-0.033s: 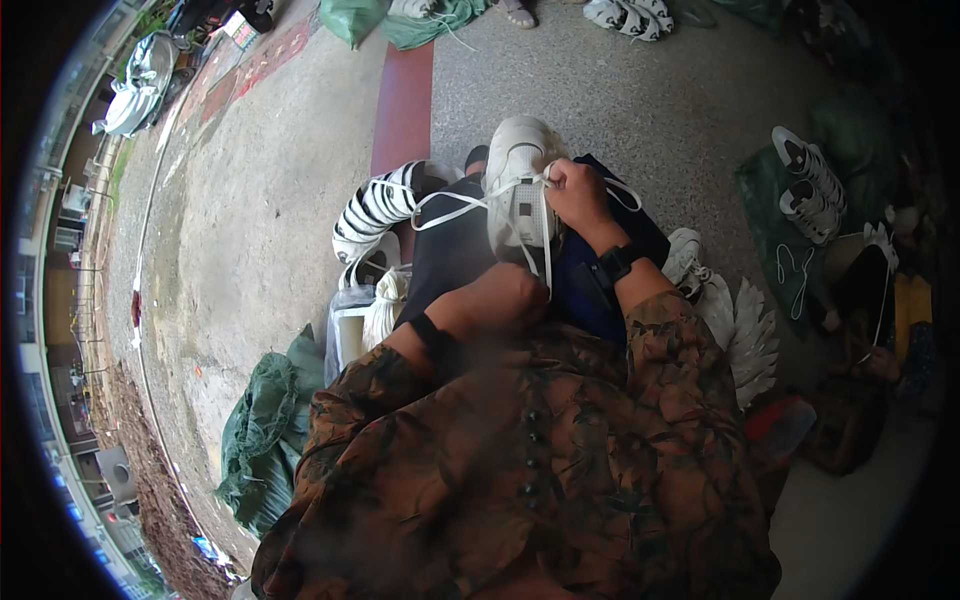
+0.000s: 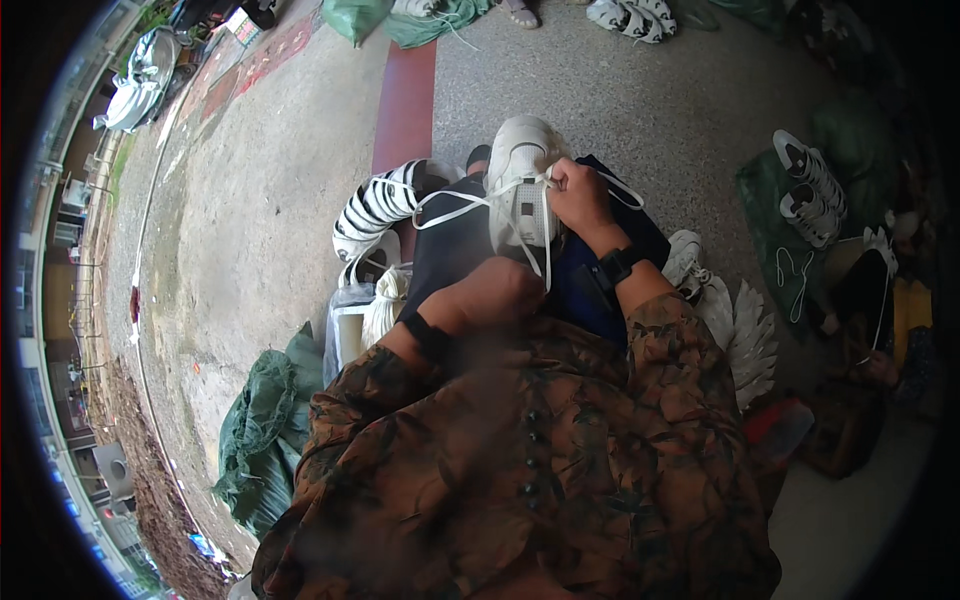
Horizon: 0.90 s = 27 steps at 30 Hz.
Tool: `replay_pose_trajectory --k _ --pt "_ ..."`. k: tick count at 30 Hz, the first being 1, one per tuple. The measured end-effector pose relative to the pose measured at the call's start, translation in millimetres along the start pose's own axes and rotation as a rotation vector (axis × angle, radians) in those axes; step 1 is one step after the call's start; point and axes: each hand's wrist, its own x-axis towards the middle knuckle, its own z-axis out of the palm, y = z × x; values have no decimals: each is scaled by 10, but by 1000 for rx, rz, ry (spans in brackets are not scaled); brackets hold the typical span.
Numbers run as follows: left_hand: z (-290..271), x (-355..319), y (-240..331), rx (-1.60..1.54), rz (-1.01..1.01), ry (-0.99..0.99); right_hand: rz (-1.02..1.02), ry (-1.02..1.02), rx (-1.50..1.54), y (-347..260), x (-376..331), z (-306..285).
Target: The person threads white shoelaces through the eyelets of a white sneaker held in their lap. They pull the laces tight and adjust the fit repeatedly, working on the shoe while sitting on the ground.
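Note:
A white sneaker (image 2: 522,152) rests on my lap, its toe pointing away from me. White shoelace (image 2: 455,214) crosses its tongue, with one loop lying out to the left over my dark trousers. At the shoe's right side my right hand (image 2: 582,192) is closed, thumb and finger pinching the lace. My left hand (image 2: 497,292) is curled shut just below the shoe's near end. Two lace strands run down from the eyelets to its right edge, where it appears to grip them; its fingertips are hidden.
Nested black-and-white shoes (image 2: 378,208) stand left of my knee, near a bundle of white laces (image 2: 386,305). A green sack (image 2: 265,435) lies lower left. White shoes (image 2: 735,335) are stacked at my right. Further right, more shoes (image 2: 812,190) lie on green sacking beside another person's hand.
My left hand has shifted slightly left and up, and the lace strands beside it have moved with it. My right hand stays at the shoe's side.

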Motion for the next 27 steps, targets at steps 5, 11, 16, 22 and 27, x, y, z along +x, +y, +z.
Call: replay_pose_trajectory --k 5,11,16,22,27 --pt "-415 -435 -360 -1158 -515 891 -406 113 22 -199 -115 -23" --pt "-159 -704 -697 -1874 -429 1018 -521 -60 -229 -241 -124 26" --pt "-216 -404 -597 -1659 -512 763 -536 -179 77 -237 -112 -92" --pt "-320 99 -564 -1417 -674 632 -442 -344 291 -261 -35 -202" --pt "-325 294 -692 -1362 -655 753 -347 -329 237 -292 21 -130"
